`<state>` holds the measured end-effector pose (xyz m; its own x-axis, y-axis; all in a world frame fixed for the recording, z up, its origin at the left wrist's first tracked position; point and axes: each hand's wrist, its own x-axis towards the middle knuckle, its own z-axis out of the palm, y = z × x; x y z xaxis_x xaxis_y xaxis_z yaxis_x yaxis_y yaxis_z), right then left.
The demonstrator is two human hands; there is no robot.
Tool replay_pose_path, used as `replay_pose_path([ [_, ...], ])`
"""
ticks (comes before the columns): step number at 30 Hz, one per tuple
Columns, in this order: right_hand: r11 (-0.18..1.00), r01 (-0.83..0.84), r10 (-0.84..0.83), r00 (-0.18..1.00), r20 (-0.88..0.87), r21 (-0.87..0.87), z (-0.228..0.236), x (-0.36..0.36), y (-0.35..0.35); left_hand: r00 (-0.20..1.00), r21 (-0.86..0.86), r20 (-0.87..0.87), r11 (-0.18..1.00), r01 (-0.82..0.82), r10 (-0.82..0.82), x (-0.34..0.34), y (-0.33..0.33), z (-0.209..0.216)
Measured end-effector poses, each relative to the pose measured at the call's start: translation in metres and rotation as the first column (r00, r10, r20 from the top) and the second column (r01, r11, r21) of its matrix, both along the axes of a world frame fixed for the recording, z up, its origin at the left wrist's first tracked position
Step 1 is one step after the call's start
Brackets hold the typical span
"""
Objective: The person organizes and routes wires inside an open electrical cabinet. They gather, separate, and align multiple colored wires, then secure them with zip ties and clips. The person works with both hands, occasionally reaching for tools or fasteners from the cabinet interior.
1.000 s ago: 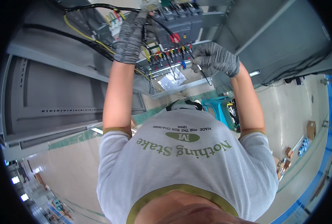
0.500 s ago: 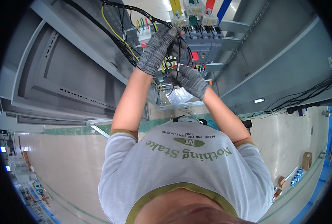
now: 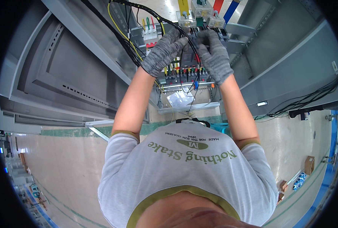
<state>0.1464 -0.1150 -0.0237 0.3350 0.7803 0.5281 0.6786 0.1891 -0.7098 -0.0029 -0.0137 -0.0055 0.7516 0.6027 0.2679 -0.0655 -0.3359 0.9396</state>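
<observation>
Right hand (image 3: 215,57) had risen to the upper end of the gray circuit breaker (image 3: 187,60); left hand (image 3: 165,50) lay at the black wire bundle (image 3: 192,43) crossing the breaker, neither grip's closure discernible. Bundle judged light, springy, best pinched near its wire ends.

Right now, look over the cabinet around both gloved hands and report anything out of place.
A crumpled, plastic-looking sheet lies near the lower metal rail, below the terminal row in the picture; it looks like stray packaging. I see nothing spilled or damaged.
</observation>
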Motion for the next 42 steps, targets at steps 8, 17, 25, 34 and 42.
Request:
replay_pose_path([
  [8, 0.922, -0.36, 0.271, 0.862, -0.428, -0.141, 0.024, -0.015, 0.011, 0.955, 0.57, -0.179, 0.816, -0.097, 0.238, -0.022, 0.006, 0.004],
  [17, 0.936, -0.334, 0.256, 0.862, -0.437, -0.111, 0.034, -0.012, 0.024, 0.979, 0.451, -0.17, 0.892, -0.024, 0.112, -0.033, 0.013, 0.011],
  [25, 0.904, -0.412, 0.333, 0.845, -0.42, -0.112, 0.032, -0.011, 0.032, 0.972, 0.321, -0.188, 0.944, -0.072, 0.138, -0.041, 0.002, 0.016],
  [34, 0.873, -0.454, 0.371, 0.855, -0.363, -0.176, 0.031, -0.013, 0.042, 0.874, 0.597, -0.106, 0.733, -0.326, 0.474, -0.041, -0.016, 0.008],
  [42, 0.865, -0.492, 0.456, 0.854, -0.251, -0.099, 0.027, -0.011, 0.045, 0.789, 0.546, -0.022, 0.669, -0.505, 0.614, -0.036, -0.055, 0.007],
])
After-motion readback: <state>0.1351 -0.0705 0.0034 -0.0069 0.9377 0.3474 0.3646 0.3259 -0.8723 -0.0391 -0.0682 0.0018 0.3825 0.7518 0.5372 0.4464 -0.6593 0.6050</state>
